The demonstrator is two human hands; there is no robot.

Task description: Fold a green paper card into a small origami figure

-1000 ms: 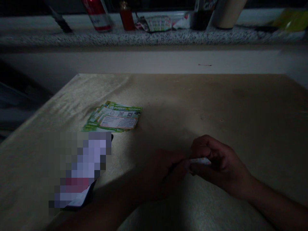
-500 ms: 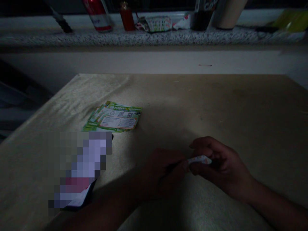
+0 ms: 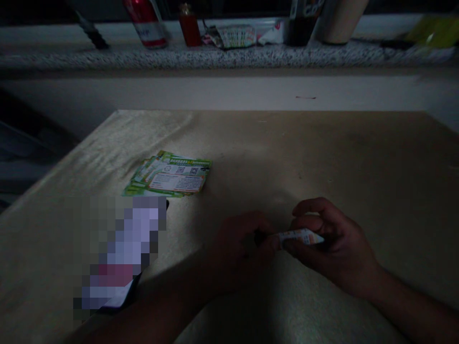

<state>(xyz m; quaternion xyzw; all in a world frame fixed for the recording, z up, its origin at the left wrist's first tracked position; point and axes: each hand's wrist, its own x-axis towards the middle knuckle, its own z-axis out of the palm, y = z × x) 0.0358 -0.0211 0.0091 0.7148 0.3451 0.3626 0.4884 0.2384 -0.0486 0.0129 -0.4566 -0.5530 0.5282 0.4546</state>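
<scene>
Both my hands pinch a small folded piece of printed paper (image 3: 301,236) above the table (image 3: 322,157). Its right end comes to a point, and its left end runs into the fingers of my left hand (image 3: 244,248), which is in deep shadow. My right hand (image 3: 340,248) grips the paper from the right with thumb below and fingers curled behind. Left of the hands lies a loose stack of green and white printed cards (image 3: 175,177). Nearer me, a phone (image 3: 122,291) with a bright, blurred-out screen rests on the table beside my left forearm.
Along the speckled stone sill (image 3: 215,58) behind the table stand a red and white can (image 3: 147,28), a small red bottle (image 3: 190,28), a crumpled wrapper (image 3: 234,36), a dark cola bottle (image 3: 303,24) and a beige cylinder (image 3: 342,21). Something yellow (image 3: 435,31) lies at the right.
My right hand has shifted slightly right, its index finger lifted a little. More of the folded paper now shows between the hands. Cards and phone have not moved.
</scene>
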